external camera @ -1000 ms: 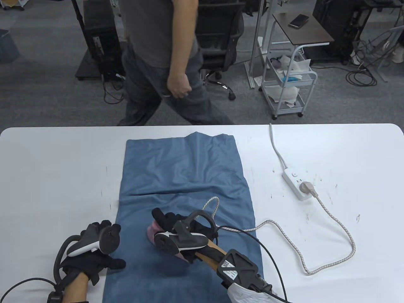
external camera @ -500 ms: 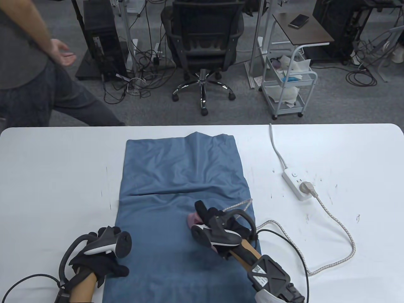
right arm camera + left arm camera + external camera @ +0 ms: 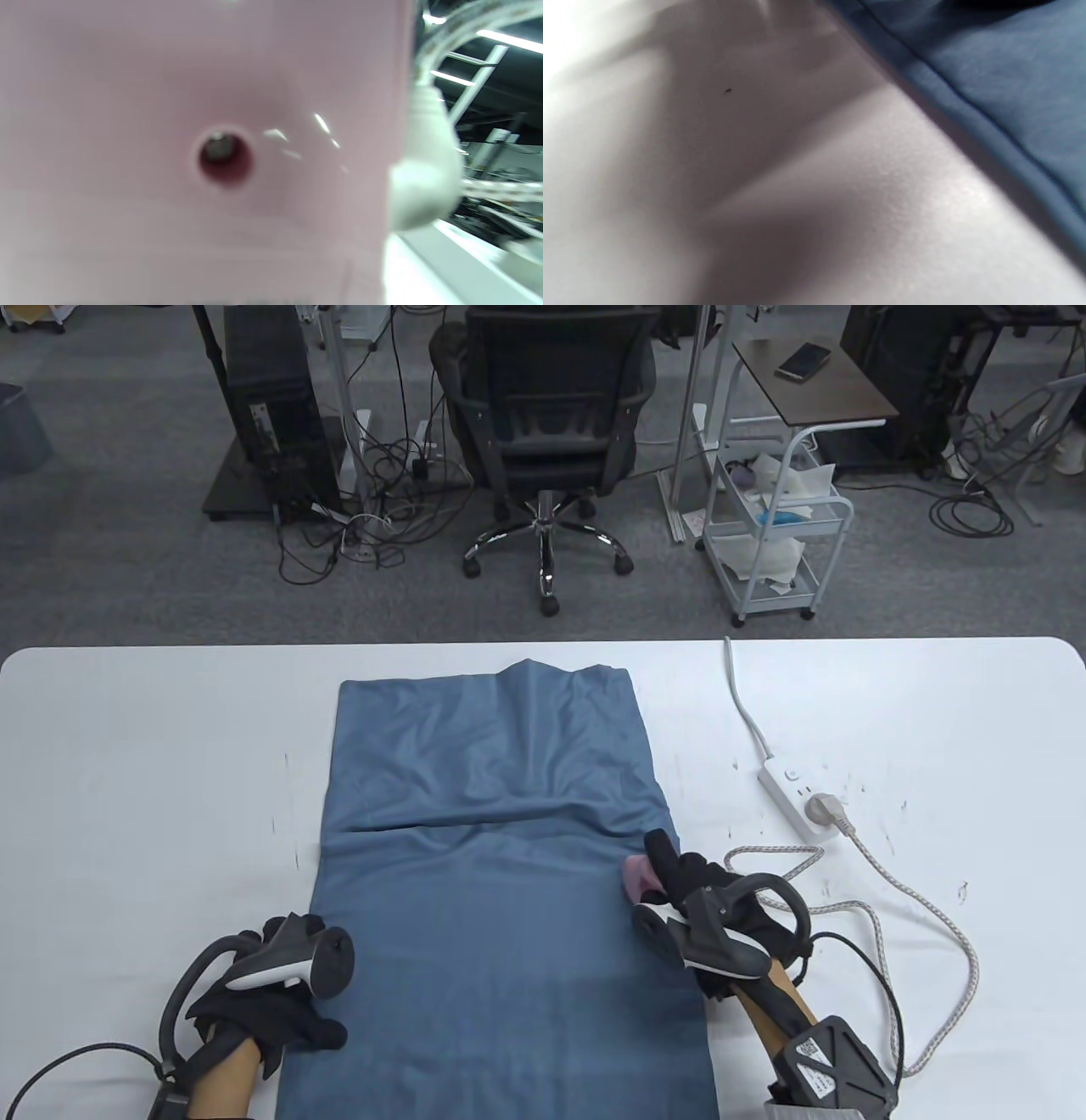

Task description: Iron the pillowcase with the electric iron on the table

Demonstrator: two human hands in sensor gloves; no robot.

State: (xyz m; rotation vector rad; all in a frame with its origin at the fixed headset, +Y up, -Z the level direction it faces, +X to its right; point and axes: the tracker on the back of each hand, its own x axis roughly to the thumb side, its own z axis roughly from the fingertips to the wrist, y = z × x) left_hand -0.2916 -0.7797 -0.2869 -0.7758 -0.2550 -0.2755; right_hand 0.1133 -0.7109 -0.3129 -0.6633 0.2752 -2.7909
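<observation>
A blue pillowcase [image 3: 492, 848] lies lengthwise on the white table [image 3: 153, 763], with creases across its middle and far part. My right hand [image 3: 713, 912] grips the pink electric iron [image 3: 638, 879], mostly hidden under the glove, at the pillowcase's right edge. The iron's pink body [image 3: 191, 148] fills the right wrist view, with its white cord boot [image 3: 424, 169] beside it. My left hand [image 3: 271, 1010] rests on the pillowcase's near left edge, fingers spread. The left wrist view shows the table and the blue hem [image 3: 988, 106].
A white power strip [image 3: 793, 797] lies on the right of the table with the iron's plug in it. The braided cord [image 3: 925, 899] loops from it to the iron. An office chair [image 3: 543, 415] and a wire cart [image 3: 772, 526] stand beyond the far edge.
My right hand has slid the iron rightward across the near part of the pillowcase to its right edge. The cord has bunched up. A passer-by behind the table has left. My left hand stays put.
</observation>
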